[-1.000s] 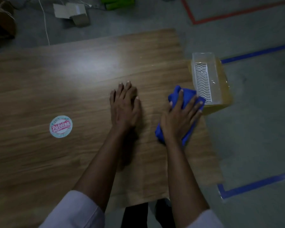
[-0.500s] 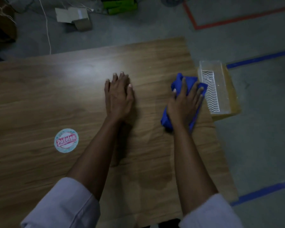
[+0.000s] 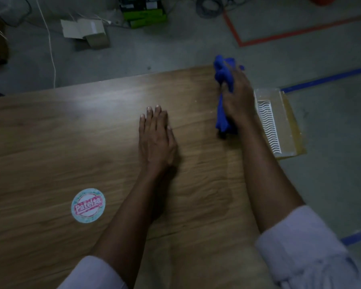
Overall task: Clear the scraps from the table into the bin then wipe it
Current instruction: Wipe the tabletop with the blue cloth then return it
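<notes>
Right hand (image 3: 237,97) closed around crumpled blue cloth (image 3: 222,115) at far right corner of brown wooden table (image 3: 50,142), clear plastic bin (image 3: 268,122) just beside; left hand (image 3: 154,140) flat, fingers together, mid-table, near round sticker (image 3: 88,205).

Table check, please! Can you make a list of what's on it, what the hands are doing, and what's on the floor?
Surface: wooden table, round sticker stuck on it, no scraps seen.
Job's things: blue cloth; clear bin beside the table's right edge.
Clutter: nothing seen on the table.
Hands: left hand flat, empty; right hand gripping the cloth.
Cables: white cord, coiled cable on the floor.
Surroundings: cardboard box, green boxes, floor tape.
</notes>
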Motion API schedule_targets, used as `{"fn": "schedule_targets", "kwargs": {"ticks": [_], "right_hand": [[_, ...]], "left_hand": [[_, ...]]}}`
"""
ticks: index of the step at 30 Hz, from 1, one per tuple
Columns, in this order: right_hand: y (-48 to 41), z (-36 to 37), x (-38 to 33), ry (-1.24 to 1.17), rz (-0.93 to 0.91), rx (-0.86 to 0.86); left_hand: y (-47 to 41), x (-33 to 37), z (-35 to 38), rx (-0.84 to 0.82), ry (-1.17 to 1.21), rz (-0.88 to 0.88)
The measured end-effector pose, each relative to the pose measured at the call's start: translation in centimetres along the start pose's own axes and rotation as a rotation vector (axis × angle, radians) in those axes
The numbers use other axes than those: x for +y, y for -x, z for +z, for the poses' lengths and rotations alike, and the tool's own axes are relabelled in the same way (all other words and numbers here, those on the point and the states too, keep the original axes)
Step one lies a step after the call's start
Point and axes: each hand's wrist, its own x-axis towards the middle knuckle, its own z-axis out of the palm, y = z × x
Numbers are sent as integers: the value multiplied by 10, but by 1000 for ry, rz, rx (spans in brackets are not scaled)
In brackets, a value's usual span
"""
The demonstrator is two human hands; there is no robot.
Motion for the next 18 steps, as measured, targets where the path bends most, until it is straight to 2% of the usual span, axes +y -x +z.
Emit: {"fn": "schedule_targets", "kwargs": {"ticks": [2, 3, 5, 7, 13, 15, 18], "right_hand": [[-23, 11, 9, 221, 92, -134], [-31, 21, 6, 297, 75, -185], [-41, 40, -10, 362, -103, -258], [-45, 52, -26, 346, -310, -334], [-7, 39, -23, 118, -692, -649], [7, 26, 1, 72, -633, -625], [12, 12, 24, 125, -343, -360]], "left_hand": [[2, 3, 4, 20, -1, -7], [2, 3, 6, 28, 0, -8], [2, 3, 8, 47, -1, -13], [2, 2, 10, 64, -3, -11], [3, -1, 5, 79, 10, -41], [3, 2, 3, 69, 2, -47], [2, 5, 6, 65, -14, -38]]}}
